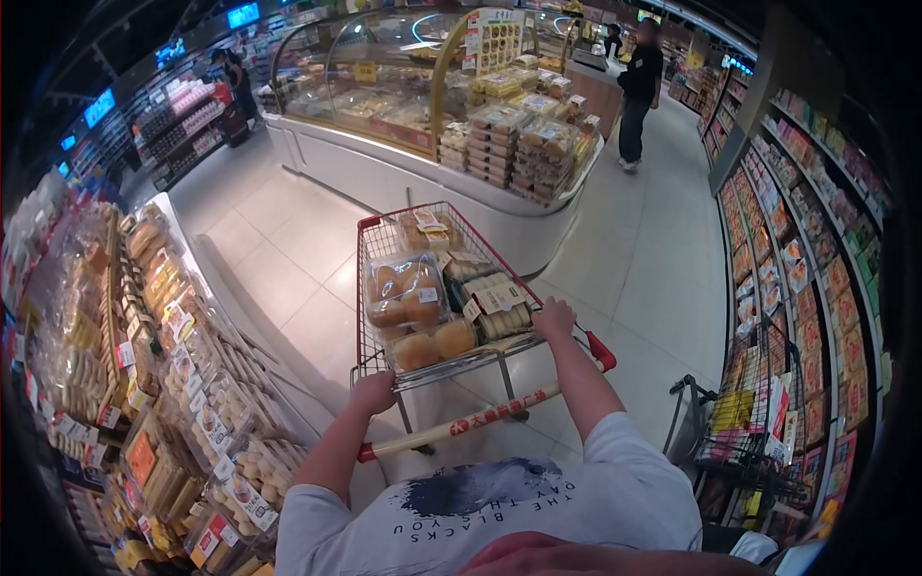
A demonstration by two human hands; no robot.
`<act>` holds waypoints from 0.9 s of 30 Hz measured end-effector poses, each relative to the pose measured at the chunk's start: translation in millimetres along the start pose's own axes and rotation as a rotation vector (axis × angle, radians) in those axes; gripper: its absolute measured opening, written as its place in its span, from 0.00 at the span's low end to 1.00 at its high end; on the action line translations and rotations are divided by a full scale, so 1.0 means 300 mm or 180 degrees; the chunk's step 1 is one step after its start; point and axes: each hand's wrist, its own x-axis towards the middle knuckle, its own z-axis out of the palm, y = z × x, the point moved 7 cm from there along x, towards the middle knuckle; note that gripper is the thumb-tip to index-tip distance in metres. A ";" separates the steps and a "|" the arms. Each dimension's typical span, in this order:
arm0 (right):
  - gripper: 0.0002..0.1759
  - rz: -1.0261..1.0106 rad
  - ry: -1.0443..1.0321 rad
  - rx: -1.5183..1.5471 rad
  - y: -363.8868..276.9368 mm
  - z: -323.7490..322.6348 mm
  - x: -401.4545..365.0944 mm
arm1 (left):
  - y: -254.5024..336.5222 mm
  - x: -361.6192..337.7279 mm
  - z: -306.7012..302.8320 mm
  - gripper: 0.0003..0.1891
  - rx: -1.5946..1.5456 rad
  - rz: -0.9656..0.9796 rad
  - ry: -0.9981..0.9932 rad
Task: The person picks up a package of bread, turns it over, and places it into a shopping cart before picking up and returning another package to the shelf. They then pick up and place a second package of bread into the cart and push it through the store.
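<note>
Between a bread display (pixel 240 317) on our left and a white-based glass counter (pixel 322 154) ahead, we stand with both hands on a red-rimmed shopping cart (pixel 401 213) directly before us. Our left hand (pixel 373 392) looks clamped on the near left corner of its wire basket, and our right hand (pixel 554 320) on the near right corner; we cannot see every fingertip. Nearer our body, the pale handlebar (pixel 413 439) runs beneath our forearms, held by neither hand. We judge the cart stiff and lightly loaded, likely to roll easily on the smooth floor, and the handlebar would give a steadier hold than the corners for steering. Inside lie a clear box of rolls (pixel 403 288), another box of buns (pixel 434 346) against the near end, paper-banded packs (pixel 497 300) on the right, and one more box (pixel 427 230) at the far end. These we take to be light and soft, in thin, rather slippery plastic that would dent under a pinch, so they are best lifted level from below or by their firmer edges.
</note>
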 end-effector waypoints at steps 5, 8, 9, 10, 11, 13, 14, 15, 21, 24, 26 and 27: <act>0.20 0.0052 -0.0035 0.0036 -0.037 0.019 0.037 | -0.044 0.024 -0.012 0.13 0.0046 -0.0070 -0.0142; 0.20 0.0072 -0.0066 0.0089 -0.050 0.021 0.070 | -0.045 0.038 -0.023 0.14 0.0053 -0.0103 -0.0142; 0.20 0.0068 -0.0089 0.0093 -0.052 0.024 0.072 | -0.045 0.037 -0.016 0.14 0.0044 -0.0119 -0.0150; 0.20 0.0050 -0.0134 0.0095 -0.059 0.027 0.081 | -0.048 0.042 -0.011 0.14 0.0041 -0.0147 -0.0154; 0.20 0.0032 -0.0180 0.0097 -0.069 0.028 0.096 | -0.054 0.052 -0.012 0.14 0.0039 -0.0175 -0.0158; 0.20 -0.0026 -0.0227 0.0097 -0.093 0.027 0.132 | -0.062 0.075 -0.024 0.14 0.0007 -0.0190 -0.0134; 0.20 -0.0067 -0.0229 0.0096 -0.105 0.027 0.156 | -0.059 0.089 -0.032 0.13 0.0010 -0.0219 -0.0115; 0.21 -0.0107 -0.0232 0.0095 -0.113 0.027 0.178 | -0.054 0.104 -0.041 0.13 0.0014 -0.0248 -0.0096; 0.22 -0.0343 -0.0427 0.0119 -0.177 0.030 0.326 | -0.054 0.185 -0.067 0.13 -0.0041 -0.0471 -0.0009; 0.22 -0.0524 -0.0502 0.0165 -0.234 0.025 0.421 | -0.040 0.236 -0.104 0.12 -0.0007 -0.0682 -0.0032; 0.23 -0.0692 -0.0542 0.0113 -0.277 0.022 0.486 | -0.055 0.282 -0.120 0.12 0.0007 -0.0700 0.0039; 0.23 -0.0776 -0.0561 0.0087 -0.297 0.024 0.513 | -0.054 0.300 -0.132 0.11 0.0007 -0.0742 0.0081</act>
